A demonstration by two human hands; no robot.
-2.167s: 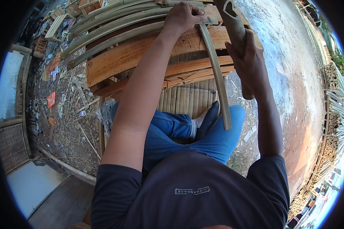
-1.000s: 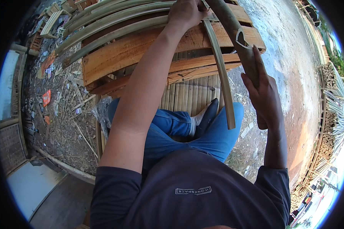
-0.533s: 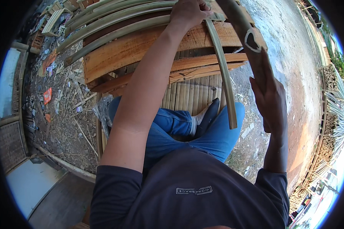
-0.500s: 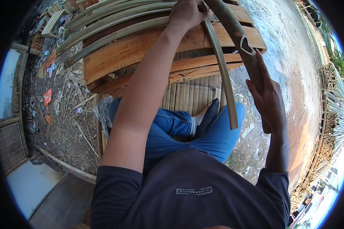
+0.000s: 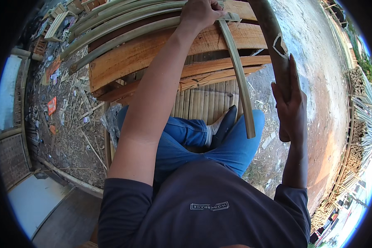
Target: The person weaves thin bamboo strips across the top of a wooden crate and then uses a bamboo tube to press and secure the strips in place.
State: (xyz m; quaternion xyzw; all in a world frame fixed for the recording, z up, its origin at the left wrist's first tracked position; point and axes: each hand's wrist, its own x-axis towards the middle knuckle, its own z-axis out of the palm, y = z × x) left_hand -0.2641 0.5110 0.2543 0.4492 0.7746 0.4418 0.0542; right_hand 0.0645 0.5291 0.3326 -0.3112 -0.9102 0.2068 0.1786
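- Left hand (image 5: pixel 200 13), far centre, is closed around the far end of a thin bamboo strip (image 5: pixel 238 78) that runs back toward the knees.
- Right hand (image 5: pixel 291 101), at right, grips a dark blade-like tool (image 5: pixel 273 39), probably a machete.
- A wooden plank (image 5: pixel 153 53) lies under the strip.

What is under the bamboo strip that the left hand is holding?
Under the bamboo strip held by the left hand lie wooden planks, then a slatted bamboo panel and a blue-jeaned knee. The hand hides its top end.
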